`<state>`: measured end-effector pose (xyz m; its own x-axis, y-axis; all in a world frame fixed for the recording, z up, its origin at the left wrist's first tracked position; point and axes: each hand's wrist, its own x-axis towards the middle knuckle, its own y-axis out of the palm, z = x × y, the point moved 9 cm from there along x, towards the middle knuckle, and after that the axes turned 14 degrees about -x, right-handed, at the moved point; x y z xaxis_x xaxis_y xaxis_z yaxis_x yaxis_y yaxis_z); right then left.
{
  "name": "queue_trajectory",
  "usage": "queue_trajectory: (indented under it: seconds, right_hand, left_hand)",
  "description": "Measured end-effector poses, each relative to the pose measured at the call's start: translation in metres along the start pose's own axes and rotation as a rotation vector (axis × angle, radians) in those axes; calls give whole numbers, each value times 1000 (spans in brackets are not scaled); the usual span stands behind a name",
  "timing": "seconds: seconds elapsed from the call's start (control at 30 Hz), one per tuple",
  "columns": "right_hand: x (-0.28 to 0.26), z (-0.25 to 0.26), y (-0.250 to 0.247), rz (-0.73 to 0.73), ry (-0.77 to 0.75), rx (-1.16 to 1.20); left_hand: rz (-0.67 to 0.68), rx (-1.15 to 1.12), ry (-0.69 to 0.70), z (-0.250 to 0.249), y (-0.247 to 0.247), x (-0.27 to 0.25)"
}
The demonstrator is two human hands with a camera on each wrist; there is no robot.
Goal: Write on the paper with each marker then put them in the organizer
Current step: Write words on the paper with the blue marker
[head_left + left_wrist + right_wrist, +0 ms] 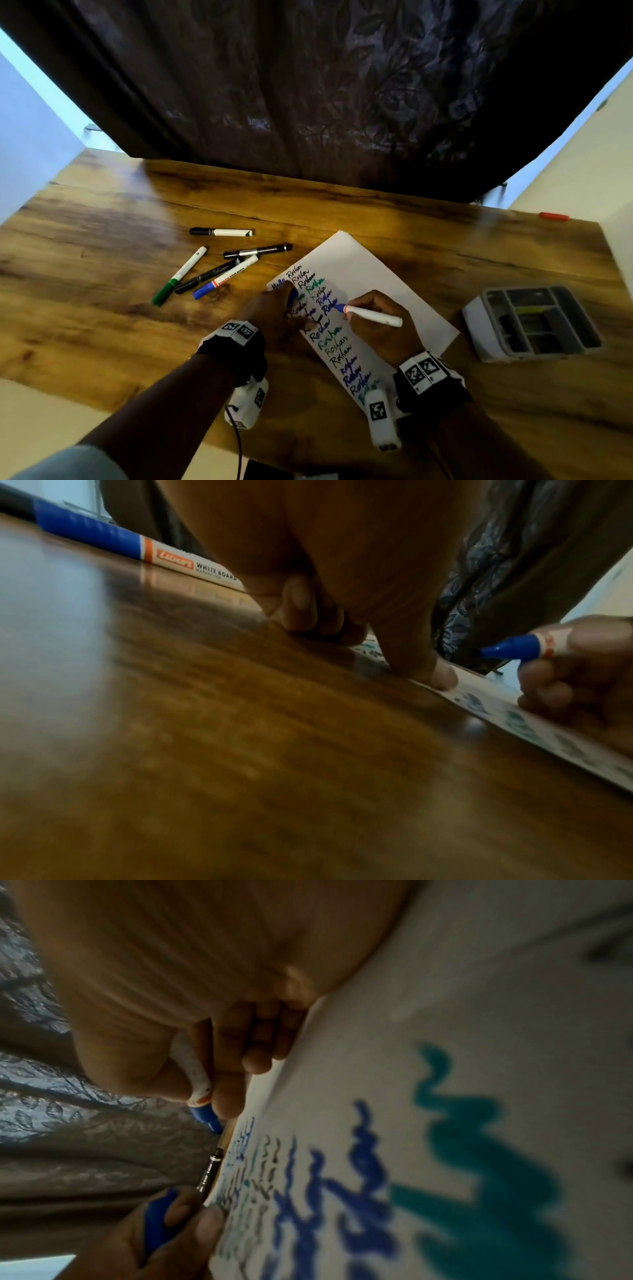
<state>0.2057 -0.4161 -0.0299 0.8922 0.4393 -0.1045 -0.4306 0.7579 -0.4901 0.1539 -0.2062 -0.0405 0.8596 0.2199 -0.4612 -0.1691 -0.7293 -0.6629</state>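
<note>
The right hand pinches an uncapped blue marker, tip at the paper; the left hand pins the sheet's edge, fingers curled round a blue cap. Light, even pressure should keep strokes clean. Smooth cylindrical spare markers lie on the glossy wood-grain surface; the grey compartmented organizer sits right.

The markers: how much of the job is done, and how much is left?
Done: the paper already carries many lines in black, blue and green. In hand: the right hand holds an uncapped blue marker at the paper; the left hand holds its blue cap. Left: five markers lie on the table; whether the organizer holds any is unclear.
</note>
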Motion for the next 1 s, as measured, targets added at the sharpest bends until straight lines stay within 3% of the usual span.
queue_trajectory:
  seconds: [0.5, 1.0]
  right_hand:
    - [-1, 13, 4, -149, -318, -312]
    - [0, 13, 6, -130, -309, -299]
  left_hand:
    - [2, -81, -27, 12, 0, 9]
    - [-4, -76, -24, 12, 1, 7]
